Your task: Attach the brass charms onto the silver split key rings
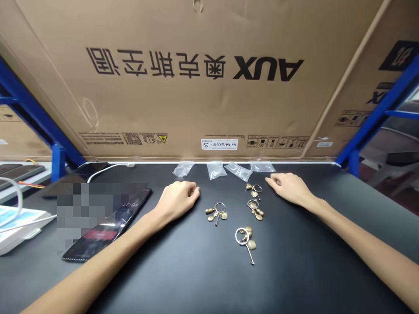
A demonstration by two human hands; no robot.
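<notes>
My left hand rests on the black tabletop in a loose fist, with nothing seen in it. Just right of it lies a keyring with small brass-coloured charms, apart from the fingers. My right hand lies on the table with its fingers curled and one digit reaching left. Beside that tip is a second keyring, not held. Below it sits another charm keyring. Nearest to me is a keyring with a thicker silver ring and a hammer-like charm.
Several clear plastic bags, one a crumpled bag, lie along the table's back edge. Behind stands a large cardboard box between blue metal posts. At left are a dark tablet, a white cable and a white box.
</notes>
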